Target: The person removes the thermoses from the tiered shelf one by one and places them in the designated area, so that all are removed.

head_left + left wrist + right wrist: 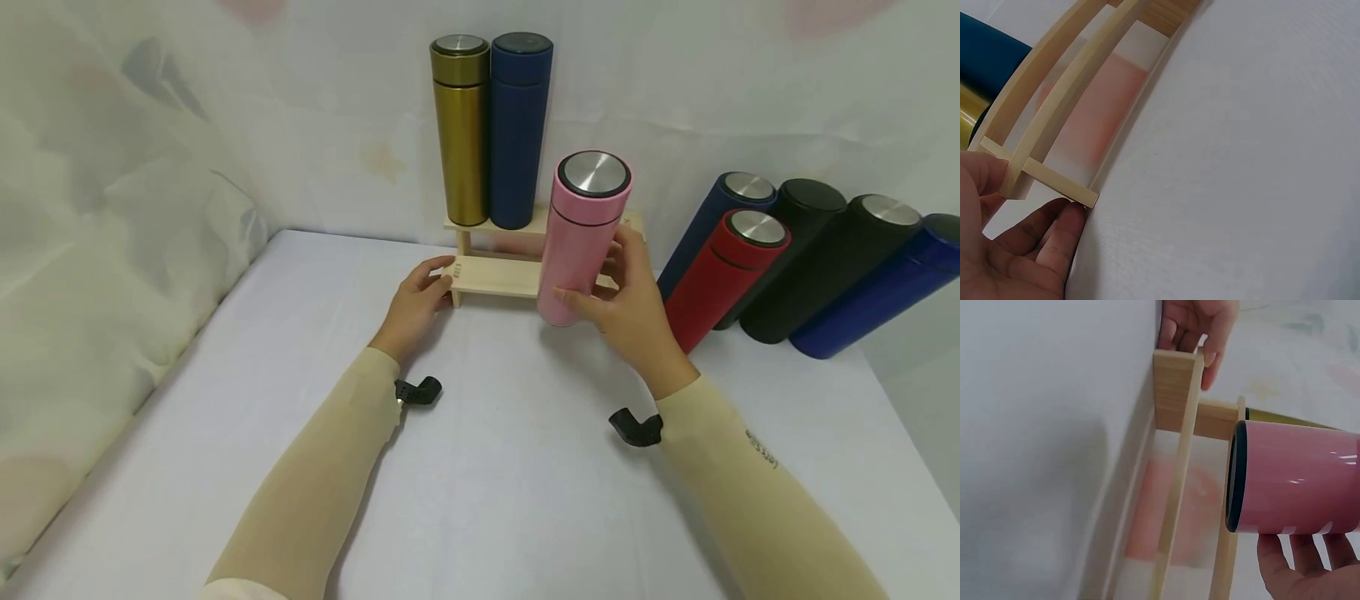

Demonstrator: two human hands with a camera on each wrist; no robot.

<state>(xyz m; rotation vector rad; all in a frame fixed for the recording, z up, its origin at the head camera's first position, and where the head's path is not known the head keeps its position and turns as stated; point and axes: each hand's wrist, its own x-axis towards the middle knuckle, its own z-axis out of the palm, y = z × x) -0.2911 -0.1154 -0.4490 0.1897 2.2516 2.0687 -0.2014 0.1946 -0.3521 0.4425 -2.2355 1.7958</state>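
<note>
A pink thermos bottle (581, 242) with a steel-topped lid is held in the right hand (633, 304), thumb on the near side and fingers around the far side. It is tilted slightly in front of a two-tier wooden rack (495, 275); in the right wrist view the dark base of the pink bottle (1300, 478) hangs clear of the shelves. The left hand (416, 304) grips the left end of the lower shelf; the left wrist view shows the thumb by the shelf end and fingertips (1069, 222) at the leg. On the upper shelf stand a gold bottle (465, 150) and a blue bottle (519, 142).
To the right of the rack lean a red bottle (723, 279), a dark blue bottle (708, 221), two black bottles and a bright blue bottle (877, 287). A white cloth covers the table (487, 467). Patterned curtain fabric (112, 208) rises at left and behind.
</note>
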